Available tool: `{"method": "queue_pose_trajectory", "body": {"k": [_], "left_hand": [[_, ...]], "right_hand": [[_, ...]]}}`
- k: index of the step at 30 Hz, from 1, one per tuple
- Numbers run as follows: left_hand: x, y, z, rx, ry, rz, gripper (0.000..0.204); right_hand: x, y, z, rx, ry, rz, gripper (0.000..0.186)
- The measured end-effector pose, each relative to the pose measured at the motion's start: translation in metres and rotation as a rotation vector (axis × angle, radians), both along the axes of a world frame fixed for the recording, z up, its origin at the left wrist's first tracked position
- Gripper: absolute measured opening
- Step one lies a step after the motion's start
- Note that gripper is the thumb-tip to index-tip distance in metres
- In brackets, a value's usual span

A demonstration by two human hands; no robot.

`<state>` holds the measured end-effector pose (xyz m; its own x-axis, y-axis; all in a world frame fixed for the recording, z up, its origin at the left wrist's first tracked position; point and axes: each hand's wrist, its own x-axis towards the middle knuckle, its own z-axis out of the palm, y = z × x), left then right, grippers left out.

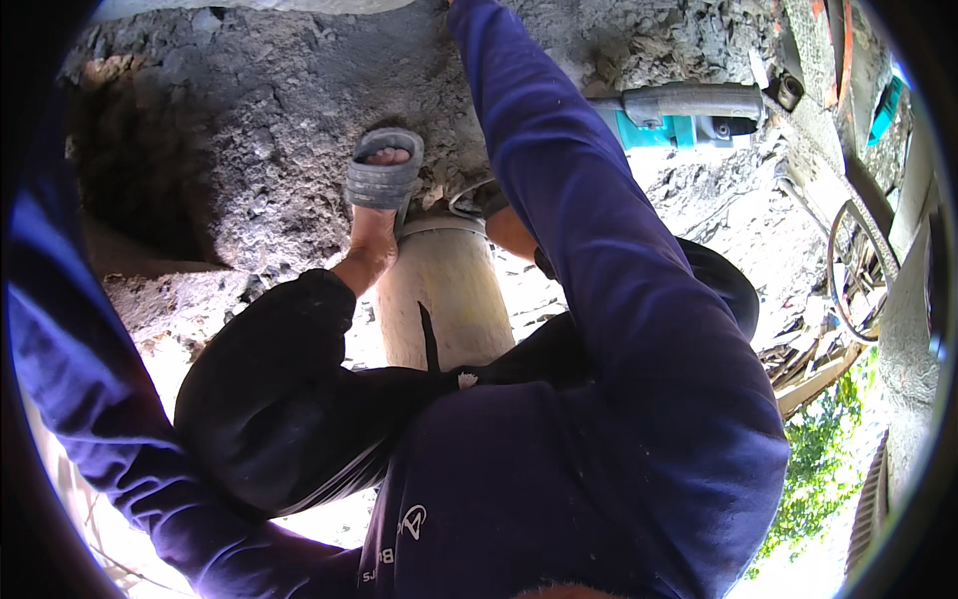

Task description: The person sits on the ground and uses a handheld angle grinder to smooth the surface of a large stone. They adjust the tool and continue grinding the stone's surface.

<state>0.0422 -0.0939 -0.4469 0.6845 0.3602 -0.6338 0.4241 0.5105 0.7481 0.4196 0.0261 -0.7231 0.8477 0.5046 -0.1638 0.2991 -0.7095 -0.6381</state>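
My right arm, in a dark blue sleeve [589, 220], reaches up across the view to the top edge, where only a sliver of my right hand [452, 4] shows; its fingers are hidden. My left sleeve [70, 329] runs up along the left rim, with the hand out of sight. Below me a pale cylinder [439, 285] lies between my legs in black trousers. My left foot, in a grey sandal [384, 175], is on the rough grey ground [259, 100]. A teal and grey power tool [659, 120] lies just right of my right arm.
Cables [838, 265] loop among pale beams [903, 389] at the right. Broken wood pieces [813, 374] lie below them, near green foliage [818, 459]. A dark hollow [140, 170] is at the left, and a pale edge [259, 6] crosses the top.
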Motion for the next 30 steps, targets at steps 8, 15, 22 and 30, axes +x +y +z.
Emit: {"method": "queue_pose_trajectory", "body": {"k": [8,15,22,30], "left_hand": [[0.002,-0.002,-0.001,-0.031,-0.008,0.084,0.054],[0.007,0.008,0.004,-0.085,-0.038,0.118,0.054],[0.005,0.0,0.01,-0.099,-0.026,0.23,0.053],[0.007,0.0,0.015,-0.109,-0.034,0.307,0.053]], "right_hand": [[-0.002,-0.065,-0.034,-0.378,-0.304,0.636,0.053],[-0.024,-0.04,-0.025,-0.358,-0.455,0.343,0.039],[-0.02,-0.043,0.032,-0.33,-0.022,0.474,0.054],[-0.023,-0.019,0.039,-0.355,-0.316,0.544,0.044]]}}
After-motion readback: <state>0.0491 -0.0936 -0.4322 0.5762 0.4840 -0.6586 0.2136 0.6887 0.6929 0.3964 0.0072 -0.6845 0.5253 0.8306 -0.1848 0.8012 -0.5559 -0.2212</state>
